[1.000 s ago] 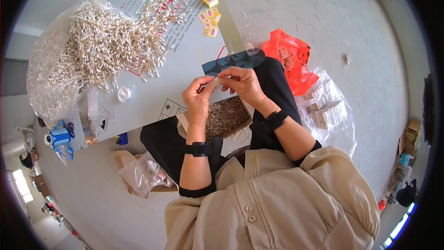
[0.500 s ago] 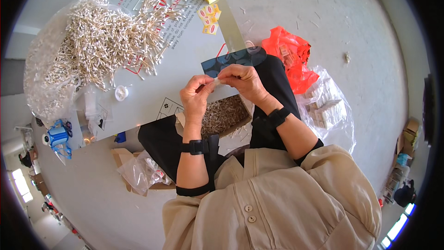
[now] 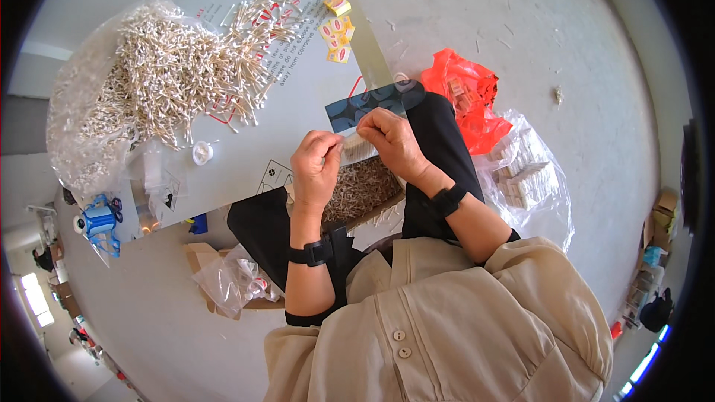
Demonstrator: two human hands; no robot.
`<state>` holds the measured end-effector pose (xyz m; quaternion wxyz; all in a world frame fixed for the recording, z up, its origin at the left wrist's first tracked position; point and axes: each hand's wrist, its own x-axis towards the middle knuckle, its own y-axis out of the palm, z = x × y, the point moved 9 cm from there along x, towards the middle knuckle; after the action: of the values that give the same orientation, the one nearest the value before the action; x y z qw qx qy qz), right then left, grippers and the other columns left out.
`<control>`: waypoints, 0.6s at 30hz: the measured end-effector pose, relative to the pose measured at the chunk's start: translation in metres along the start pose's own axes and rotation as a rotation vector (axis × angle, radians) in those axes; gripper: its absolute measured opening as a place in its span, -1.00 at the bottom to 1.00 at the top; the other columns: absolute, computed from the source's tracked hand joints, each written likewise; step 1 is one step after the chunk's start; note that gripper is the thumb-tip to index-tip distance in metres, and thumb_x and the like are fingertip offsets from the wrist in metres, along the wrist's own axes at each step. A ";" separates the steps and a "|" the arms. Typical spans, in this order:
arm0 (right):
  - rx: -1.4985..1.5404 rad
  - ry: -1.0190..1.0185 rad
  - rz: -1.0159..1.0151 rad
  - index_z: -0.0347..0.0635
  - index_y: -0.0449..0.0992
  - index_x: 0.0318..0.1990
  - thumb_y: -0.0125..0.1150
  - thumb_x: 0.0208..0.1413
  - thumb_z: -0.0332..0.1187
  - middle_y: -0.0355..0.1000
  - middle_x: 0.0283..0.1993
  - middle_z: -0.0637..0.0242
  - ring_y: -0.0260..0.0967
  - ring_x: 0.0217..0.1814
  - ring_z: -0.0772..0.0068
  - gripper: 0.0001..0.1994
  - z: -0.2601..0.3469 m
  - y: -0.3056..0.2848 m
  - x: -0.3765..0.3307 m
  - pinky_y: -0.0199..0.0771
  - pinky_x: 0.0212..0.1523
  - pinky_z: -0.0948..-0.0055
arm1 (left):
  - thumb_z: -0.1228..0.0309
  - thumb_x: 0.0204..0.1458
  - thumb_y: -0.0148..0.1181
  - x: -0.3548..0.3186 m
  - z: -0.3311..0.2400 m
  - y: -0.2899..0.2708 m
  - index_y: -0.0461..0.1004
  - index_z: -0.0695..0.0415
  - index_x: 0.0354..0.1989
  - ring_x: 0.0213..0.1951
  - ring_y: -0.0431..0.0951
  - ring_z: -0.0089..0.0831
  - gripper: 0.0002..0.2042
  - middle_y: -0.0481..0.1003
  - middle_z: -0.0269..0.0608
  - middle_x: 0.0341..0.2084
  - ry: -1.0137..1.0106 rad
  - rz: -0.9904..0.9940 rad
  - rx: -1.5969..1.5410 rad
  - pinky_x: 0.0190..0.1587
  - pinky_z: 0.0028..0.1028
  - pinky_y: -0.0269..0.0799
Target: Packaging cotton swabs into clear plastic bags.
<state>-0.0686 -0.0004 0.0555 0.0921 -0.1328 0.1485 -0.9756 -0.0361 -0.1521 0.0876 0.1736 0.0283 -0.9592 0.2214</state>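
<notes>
Between my two hands hangs a small clear bag [image 3: 358,150] that looks filled with a row of white cotton swabs. My left hand [image 3: 316,164] is closed in a pinch at its upper left corner. At the upper right corner the fingers of my right hand [image 3: 391,141] pinch as well. Just below is an open cardboard box [image 3: 397,199] holding many loose swabs [image 3: 365,187]. A dark patterned sheet [image 3: 365,106] lies on the table edge beyond my hands.
A large pile of cotton swabs [image 3: 171,67] spills from a clear bag on the table [image 3: 246,156]. Yellow labels [image 3: 337,33], a small white round tub [image 3: 202,152] and a blue container [image 3: 98,219] lie around it. On the right are a red bag [image 3: 458,93] and a clear bag of white packs [image 3: 525,167].
My hands have moved slightly apart, the left one lower, and the small bag now shows stretched between them. The view has shifted slightly.
</notes>
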 end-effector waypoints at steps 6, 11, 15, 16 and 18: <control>-0.048 -0.054 0.092 -0.27 0.47 -0.37 0.26 0.02 -0.51 0.43 -0.29 0.25 0.38 -0.30 0.25 -0.92 0.041 -0.004 -0.003 0.40 -0.24 0.41 | 0.70 -0.13 0.09 -0.003 -0.032 -0.004 0.29 0.22 -0.41 -0.41 0.43 -0.03 -0.84 0.37 -0.08 -0.48 0.156 0.021 0.278 -0.40 -0.18 0.38; -0.182 -0.437 0.108 -0.19 0.47 -0.41 0.29 -0.11 -0.51 0.43 -0.25 0.32 0.34 -0.21 0.24 -0.89 0.095 -0.009 -0.002 0.40 -0.21 0.36 | 0.70 -0.11 0.05 -0.009 -0.053 -0.008 0.25 0.23 -0.39 -0.41 0.42 -0.02 -0.85 0.35 -0.05 -0.46 0.185 0.027 0.256 -0.40 -0.17 0.36; -0.198 -0.505 0.139 -0.17 0.41 -0.49 0.27 -0.24 -0.52 0.42 -0.27 0.34 0.32 -0.22 0.23 -0.85 0.123 -0.003 -0.006 0.40 -0.22 0.35 | 0.70 -0.10 0.04 -0.015 -0.077 -0.018 0.27 0.23 -0.37 -0.40 0.43 -0.02 -0.85 0.37 -0.04 -0.43 0.238 -0.033 0.205 -0.38 -0.19 0.38; -0.196 -0.505 0.134 -0.17 0.41 -0.49 0.27 -0.24 -0.52 0.42 -0.27 0.34 0.32 -0.22 0.23 -0.85 0.127 -0.005 -0.007 0.40 -0.22 0.35 | 0.70 -0.10 0.04 -0.017 -0.082 -0.019 0.27 0.23 -0.37 -0.40 0.43 -0.02 -0.85 0.37 -0.04 -0.43 0.240 -0.029 0.208 -0.38 -0.19 0.38; -0.208 -0.561 0.147 -0.18 0.36 -0.51 0.26 -0.26 -0.53 0.40 -0.29 0.32 0.31 -0.23 0.22 -0.83 0.138 -0.007 -0.009 0.40 -0.24 0.34 | 0.70 -0.09 0.02 -0.021 -0.090 -0.025 0.28 0.24 -0.35 -0.40 0.43 -0.05 -0.85 0.38 -0.05 -0.43 0.247 -0.077 0.191 -0.36 -0.24 0.40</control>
<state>-0.0212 -0.0285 0.1828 0.1857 -0.3943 0.2258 -0.8712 0.0157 -0.1359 0.1669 0.2952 0.0539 -0.9033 0.3065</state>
